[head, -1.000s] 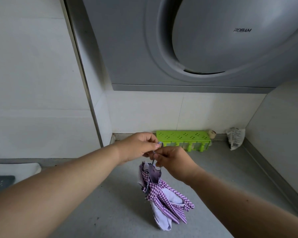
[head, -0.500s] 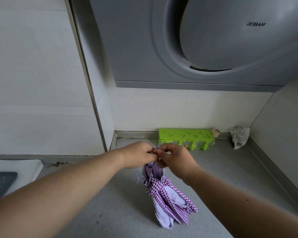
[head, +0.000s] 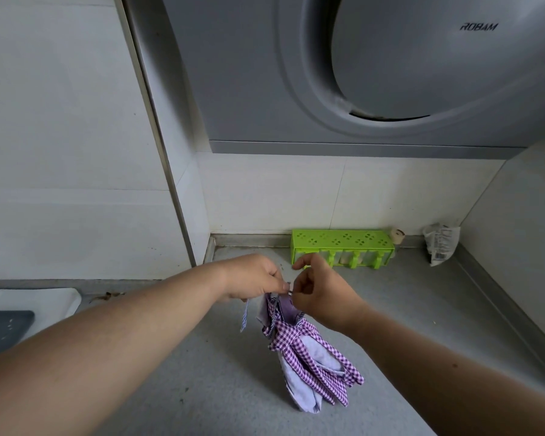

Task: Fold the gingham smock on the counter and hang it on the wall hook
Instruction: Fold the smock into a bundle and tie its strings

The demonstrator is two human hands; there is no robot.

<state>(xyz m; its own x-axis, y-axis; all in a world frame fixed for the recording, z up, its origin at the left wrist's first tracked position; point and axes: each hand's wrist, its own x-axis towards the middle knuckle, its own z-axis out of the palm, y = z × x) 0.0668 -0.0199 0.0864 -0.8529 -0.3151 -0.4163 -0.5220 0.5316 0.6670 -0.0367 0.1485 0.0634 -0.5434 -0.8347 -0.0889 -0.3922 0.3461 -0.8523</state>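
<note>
The purple-and-white gingham smock point(head: 306, 357) hangs bunched in a narrow bundle above the grey counter point(head: 406, 309), its pale lining showing. My left hand point(head: 255, 278) pinches the smock's top edge from the left. My right hand point(head: 318, 291) pinches the same top edge, a thin loop or strap, from the right, index finger raised. Both hands nearly touch each other. A loose strap end point(head: 244, 319) dangles at the left of the bundle. No wall hook is in view.
A green perforated rack point(head: 343, 247) stands against the back wall, with a small round object point(head: 397, 236) and a crumpled packet point(head: 441, 245) to its right. A grey range hood point(head: 375, 73) hangs overhead. A white tray point(head: 29, 305) with a dark object sits at far left.
The view has shifted a little. Both hands stay together at the smock's top; my right index finger has lifted and a strap end now dangles at the left.
</note>
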